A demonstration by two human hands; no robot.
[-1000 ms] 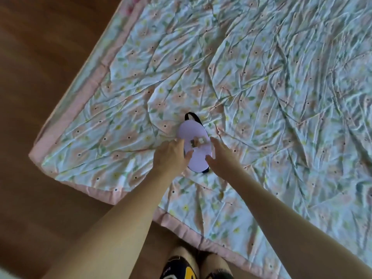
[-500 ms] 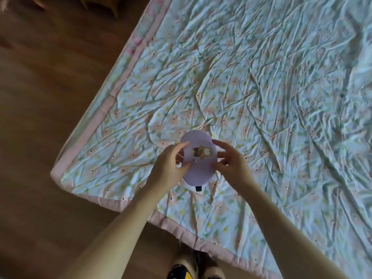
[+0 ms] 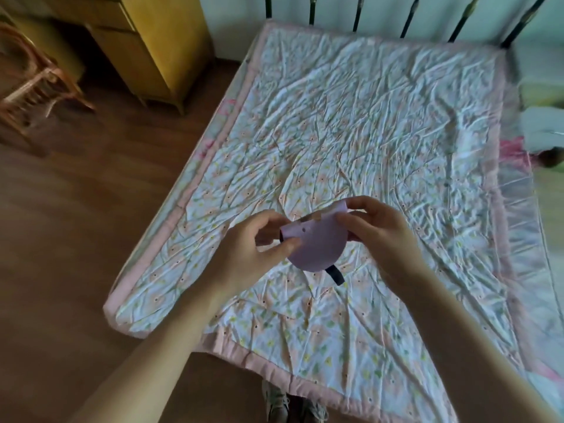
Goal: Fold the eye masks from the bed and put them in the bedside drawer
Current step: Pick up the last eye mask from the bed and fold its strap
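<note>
A lilac eye mask (image 3: 317, 247) is folded into a half-round shape and held in the air above the bed (image 3: 366, 141). A black strap end (image 3: 335, 274) hangs from its lower edge. My left hand (image 3: 250, 251) pinches the mask's left corner between thumb and fingers. My right hand (image 3: 375, 230) grips its right corner and top edge. The bed carries a wrinkled floral quilt with a pink border. No other eye mask shows on the quilt.
A yellow wooden cabinet (image 3: 158, 47) stands at the upper left beside the bed head. A rattan chair (image 3: 30, 80) sits at the far left on the brown wooden floor. Dark metal headboard bars (image 3: 409, 16) run along the top. White and pink items (image 3: 543, 132) lie at the right.
The mask has been lifted off the quilt and folded in half between both hands. The view has tilted up, so the cabinet, chair and headboard now show.
</note>
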